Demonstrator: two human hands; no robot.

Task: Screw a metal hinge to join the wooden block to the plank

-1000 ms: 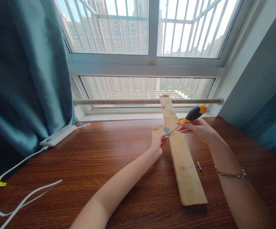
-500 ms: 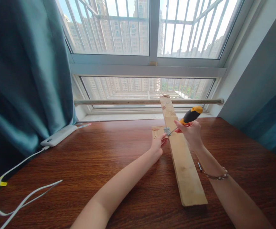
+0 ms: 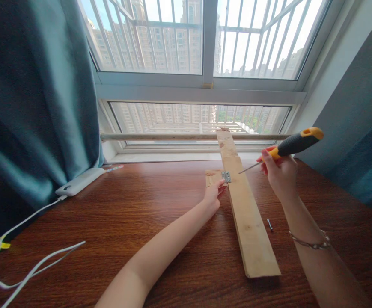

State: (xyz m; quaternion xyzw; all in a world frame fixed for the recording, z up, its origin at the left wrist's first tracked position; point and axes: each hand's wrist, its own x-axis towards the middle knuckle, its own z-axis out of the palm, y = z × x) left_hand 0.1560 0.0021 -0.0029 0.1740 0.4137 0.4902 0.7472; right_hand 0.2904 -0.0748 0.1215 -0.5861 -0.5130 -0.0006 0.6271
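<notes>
My right hand (image 3: 280, 173) is closed around a screwdriver (image 3: 296, 143) with a black and yellow handle. Its thin shaft points left, the tip over the long wooden board (image 3: 250, 218) and apart from the metal hinge (image 3: 226, 176). That hinge lies across the seam between the long board and a short wooden piece (image 3: 210, 177) on the left. At the short piece, just below the hinge, my left hand (image 3: 213, 194) grips the wood with its fingers partly hidden. A small screw (image 3: 269, 225) lies on the table to the right of the long board.
The brown wooden table (image 3: 141, 214) runs up to a window with a horizontal rail (image 3: 160, 137). A white power strip (image 3: 79, 181) and its white cable (image 3: 34, 267) lie at the left, beside a blue curtain (image 3: 38, 94).
My right hand has drawn the screwdriver away from the hinge, up and to the right. My left hand stays at the short wooden piece.
</notes>
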